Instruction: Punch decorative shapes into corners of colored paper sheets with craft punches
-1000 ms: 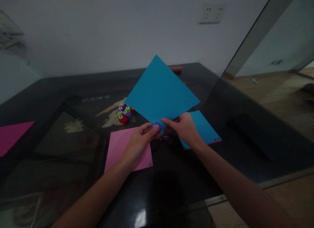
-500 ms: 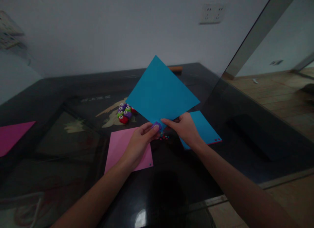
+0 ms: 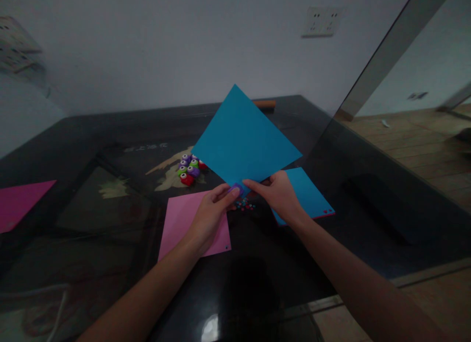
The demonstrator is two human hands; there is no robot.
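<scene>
Left hand (image 3: pixel 210 209) is gripping a purple punch (image 3: pixel 236 189), right hand (image 3: pixel 281 195) is pinching blue paper (image 3: pixel 246 141); a loose pinch could skew it.

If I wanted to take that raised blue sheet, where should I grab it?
Probably pinch its right corner, coming from the right: the blue sheet is thin and flat, that corner points out free, and the left hand and right hand crowd the bottom corner.

Left hand (image 3: pixel 212 208), right hand (image 3: pixel 280 194); close-set pinches
</scene>
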